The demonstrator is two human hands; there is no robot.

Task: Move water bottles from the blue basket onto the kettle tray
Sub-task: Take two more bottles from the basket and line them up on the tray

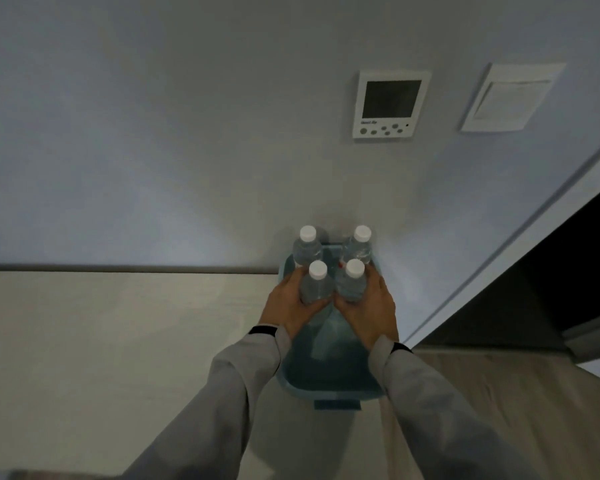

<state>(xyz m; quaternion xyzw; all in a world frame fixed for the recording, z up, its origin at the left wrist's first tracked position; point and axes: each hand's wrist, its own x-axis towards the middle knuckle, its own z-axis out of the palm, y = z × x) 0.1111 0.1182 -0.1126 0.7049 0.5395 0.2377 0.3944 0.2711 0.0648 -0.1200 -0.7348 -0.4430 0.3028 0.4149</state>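
A blue basket [329, 379] sits below me at the right end of a pale counter [118, 341]. Several clear water bottles with white caps stand upright at its far end. My left hand [288, 303] is wrapped around the near left bottle [316, 284]. My right hand [371, 313] is wrapped around the near right bottle [352, 282]. Two more bottles, the far left bottle [307, 247] and the far right bottle [360, 244], stand behind them against the wall. No kettle tray is in view.
A grey wall [153, 133] rises directly behind the basket. A thermostat panel [390, 103] and a white switch plate [510, 98] hang on the wall. A dark doorway [551, 289] opens at the right. Wood-look floor [516, 410] lies below it.
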